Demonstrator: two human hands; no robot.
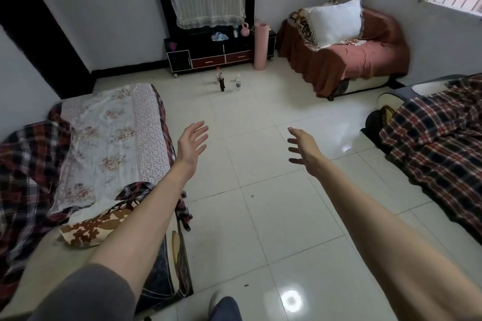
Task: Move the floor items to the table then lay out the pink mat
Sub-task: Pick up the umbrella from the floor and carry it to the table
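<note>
Both hands, the left hand (191, 142) and the right hand (303, 146), reached forward over the tiled floor (260, 203) with each grip wide open and holding nothing. Far ahead, a dark bottle (222, 82) and a clear bottle (237, 82) stood on the floor before the black table (219, 52). The rolled pink mat (261, 45) stood upright against the table's right end.

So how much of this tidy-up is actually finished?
Nothing looks done. The bottles stand on the floor tiles before the black cabinet, and the pink mat stands rolled beside it. The left hand and right hand are open, holding nothing. Everything remains.
</note>
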